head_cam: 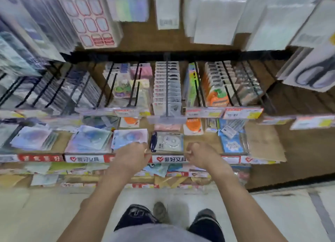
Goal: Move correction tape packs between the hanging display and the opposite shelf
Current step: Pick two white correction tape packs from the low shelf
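The correction tape pack (166, 141) lay flat at the front edge of the shelf (168, 158), between both hands, its long axis running along that edge. The left hand (130, 155), fingers curled over the shelf's front edge, sat just left of it; the right hand (200, 155), loosely fisted and apparently empty, was just right. Both seemed equally near.

Correction tape packs, shelf tier and hanging pegs.

One clear-fronted correction tape pack (166, 141) lies flat on the near shelf tier, white tape wheel showing, dark blue strip down its left edge. Just left, a pale blue-pink pack (129, 137) lies flat. Farther back, a dense row of white-carded packs (167, 84) hangs upright on a centre peg.
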`<state>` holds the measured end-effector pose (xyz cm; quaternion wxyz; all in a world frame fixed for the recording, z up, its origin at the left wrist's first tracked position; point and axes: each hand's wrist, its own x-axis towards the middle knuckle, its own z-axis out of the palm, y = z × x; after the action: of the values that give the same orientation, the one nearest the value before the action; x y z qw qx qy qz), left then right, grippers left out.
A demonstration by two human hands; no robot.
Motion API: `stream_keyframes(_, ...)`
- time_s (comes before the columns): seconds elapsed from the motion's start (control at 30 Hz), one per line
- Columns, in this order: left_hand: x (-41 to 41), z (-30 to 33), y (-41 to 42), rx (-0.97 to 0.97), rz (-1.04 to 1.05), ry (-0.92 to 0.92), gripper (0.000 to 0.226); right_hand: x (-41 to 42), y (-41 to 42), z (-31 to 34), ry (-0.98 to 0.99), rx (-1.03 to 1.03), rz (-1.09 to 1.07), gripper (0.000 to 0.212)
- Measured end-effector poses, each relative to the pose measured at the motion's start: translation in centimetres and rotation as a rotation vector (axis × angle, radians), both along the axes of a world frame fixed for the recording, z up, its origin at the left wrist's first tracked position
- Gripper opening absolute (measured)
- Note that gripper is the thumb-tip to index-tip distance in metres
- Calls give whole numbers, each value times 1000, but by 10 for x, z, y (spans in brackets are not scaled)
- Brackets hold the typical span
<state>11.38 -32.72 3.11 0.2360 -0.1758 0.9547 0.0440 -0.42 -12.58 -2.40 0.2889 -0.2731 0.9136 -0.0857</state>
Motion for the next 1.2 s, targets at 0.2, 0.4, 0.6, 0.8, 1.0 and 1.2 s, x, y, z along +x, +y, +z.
stream_keyframes(0.2,21,-16,2,105,273,-17,35,-38,-23,-21,-58,67,246,22)
stream_keyframes(0.4,74,-14,30,112,658,-32,42,-77,-47,-46,-49,152,411,30)
stream_keyframes(0.6,105,-32,77,40,839,-47,43,-88,-61,-66,-54,-9,364,23)
stream_keyframes(0.8,104,-50,117,89,879,-73,43,-86,-69,-85,20,32,407,68)
stream_keyframes(1.0,105,-50,130,98,877,-91,44,-91,-70,-97,-33,15,388,56)
stream_keyframes(1.2,108,-49,125,115,874,-91,45,-103,-75,-107,64,89,385,89)
